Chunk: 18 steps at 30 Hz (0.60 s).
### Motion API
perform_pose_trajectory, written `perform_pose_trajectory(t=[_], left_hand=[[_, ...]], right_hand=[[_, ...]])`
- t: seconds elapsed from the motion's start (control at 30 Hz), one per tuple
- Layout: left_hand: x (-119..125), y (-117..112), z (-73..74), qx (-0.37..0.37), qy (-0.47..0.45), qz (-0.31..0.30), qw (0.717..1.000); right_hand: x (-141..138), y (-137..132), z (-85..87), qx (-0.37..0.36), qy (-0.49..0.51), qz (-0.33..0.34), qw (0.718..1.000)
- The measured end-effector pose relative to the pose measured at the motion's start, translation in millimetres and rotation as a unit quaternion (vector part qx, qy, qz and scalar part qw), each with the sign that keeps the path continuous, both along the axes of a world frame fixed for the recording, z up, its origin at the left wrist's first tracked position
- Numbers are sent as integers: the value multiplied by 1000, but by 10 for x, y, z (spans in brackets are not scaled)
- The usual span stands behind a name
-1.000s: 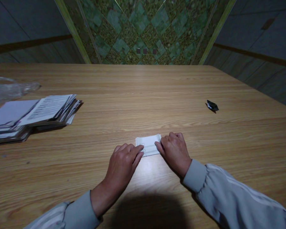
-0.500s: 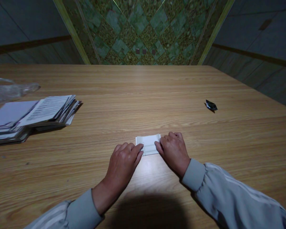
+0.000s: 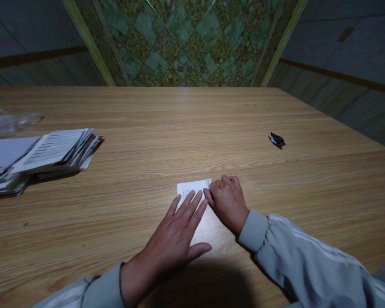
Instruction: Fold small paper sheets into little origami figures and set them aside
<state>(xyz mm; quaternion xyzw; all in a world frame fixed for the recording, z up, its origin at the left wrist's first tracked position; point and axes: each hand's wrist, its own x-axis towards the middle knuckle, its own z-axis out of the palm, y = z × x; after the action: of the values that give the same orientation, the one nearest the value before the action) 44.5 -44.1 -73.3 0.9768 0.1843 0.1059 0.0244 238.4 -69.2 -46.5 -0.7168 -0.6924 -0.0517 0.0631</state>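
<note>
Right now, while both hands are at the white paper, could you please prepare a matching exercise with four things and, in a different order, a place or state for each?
Things:
1. Left hand
2. Right hand
3. Paper pile
4. Black object

Places or states:
A. Curled, at the right edge of the white paper
B. Lying alone, to the right, farther away than the hands
C. Spread out, over the white paper
D. At the left, near the clear plastic

Right pairs: 1-C, 2-A, 3-D, 4-B
</note>
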Motion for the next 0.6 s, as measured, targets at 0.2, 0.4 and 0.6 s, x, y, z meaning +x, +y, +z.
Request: perform_pose_trajectory(t=[0.2, 0.4, 0.6], left_hand=[[-33, 49, -43, -29, 7, -2, 1000], [-108, 13, -32, -38, 19, -15, 999], [-295, -133, -21, -42, 42, -18, 998]], right_hand=[[69, 9, 5, 38, -2, -27, 999], [263, -300, 53, 58, 56, 157, 984], [207, -729, -29, 33, 42, 267, 962]])
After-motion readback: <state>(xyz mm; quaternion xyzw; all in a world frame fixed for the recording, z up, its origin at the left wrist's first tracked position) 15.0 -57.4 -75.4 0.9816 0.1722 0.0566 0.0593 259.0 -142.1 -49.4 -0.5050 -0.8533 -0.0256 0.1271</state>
